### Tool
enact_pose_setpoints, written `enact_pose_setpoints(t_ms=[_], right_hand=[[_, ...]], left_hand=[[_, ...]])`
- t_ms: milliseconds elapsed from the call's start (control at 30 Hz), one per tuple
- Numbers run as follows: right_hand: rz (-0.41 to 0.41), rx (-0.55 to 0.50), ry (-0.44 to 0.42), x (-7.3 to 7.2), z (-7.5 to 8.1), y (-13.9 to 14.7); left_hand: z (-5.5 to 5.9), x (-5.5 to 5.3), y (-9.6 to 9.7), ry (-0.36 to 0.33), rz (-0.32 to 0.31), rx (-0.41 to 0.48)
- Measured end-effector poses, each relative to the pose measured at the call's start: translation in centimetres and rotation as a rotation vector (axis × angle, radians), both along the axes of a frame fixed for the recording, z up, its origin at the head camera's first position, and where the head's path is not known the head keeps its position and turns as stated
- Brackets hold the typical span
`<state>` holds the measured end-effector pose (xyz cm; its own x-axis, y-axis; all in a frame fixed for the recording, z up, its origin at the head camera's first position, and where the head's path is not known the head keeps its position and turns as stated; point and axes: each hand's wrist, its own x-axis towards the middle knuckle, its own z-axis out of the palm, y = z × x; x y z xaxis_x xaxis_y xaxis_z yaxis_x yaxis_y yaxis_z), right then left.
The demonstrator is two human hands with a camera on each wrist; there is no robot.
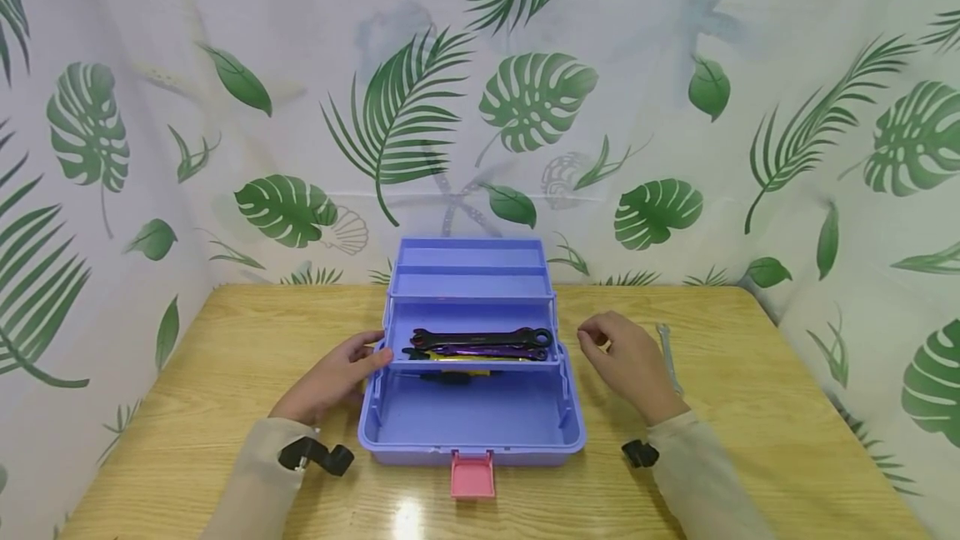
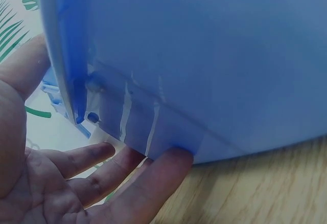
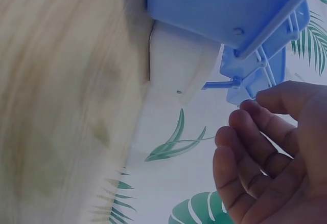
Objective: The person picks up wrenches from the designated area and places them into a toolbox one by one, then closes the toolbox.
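Note:
A periwinkle-blue plastic toolbox stands unfolded on the table, its pink latch hanging at the front. Dark and purple wrenches lie in its lower tray; below that tray's front edge a black-and-yellow tool shows partly. My left hand holds the toolbox's left side, thumb at the tray edge and fingers against the outer wall in the left wrist view. Right of the toolbox, my right hand hovers with loosely curled fingers and nothing in them. Close beyond it lies a silver wrench, partly hidden by the wrist.
The wooden table meets a leaf-printed cloth at its back and sides. The toolbox's raised upper tray stands near the back cloth. Black camera mounts sit on both wrists.

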<state>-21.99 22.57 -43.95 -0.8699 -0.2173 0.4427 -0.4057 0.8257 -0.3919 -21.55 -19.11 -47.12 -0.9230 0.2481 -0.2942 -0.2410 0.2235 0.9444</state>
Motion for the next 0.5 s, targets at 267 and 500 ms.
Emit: enact_pose_setpoints(t_ms=[267, 500], right_hand=[[-0.033, 0.024, -0.094, -0.2, -0.7, 0.2], [-0.058, 0.069, -0.141, -0.6, -1.1, 0.5]], left_hand=[[0.1, 0.2, -0.1, 0.002, -0.014, 0.001], [-0.1, -0.1, 0.0, -0.004, 0.005, 0.002]])
